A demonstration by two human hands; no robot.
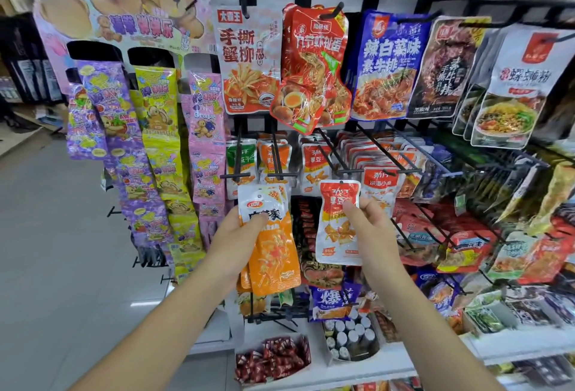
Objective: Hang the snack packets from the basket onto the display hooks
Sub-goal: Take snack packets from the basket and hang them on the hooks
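Observation:
My left hand [241, 235] grips a small stack of orange and white snack packets [273, 253], held upright in front of the rack. My right hand [370, 225] pinches a single red and white packet [337, 228] by its right edge; the hole at its top sits just below the tip of a black display hook [345, 170]. Matching red and white packets [314, 166] hang further back on that middle row of hooks. Two black hooks [238, 172] to the left carry green and orange packets. The basket is out of view.
Larger snack bags [314, 67] hang on the upper row of hooks. A bear-themed candy display [140, 129] with long strips stands to the left. Boxes of small goods [273, 359] sit on the white shelf below. Grey floor lies at the left.

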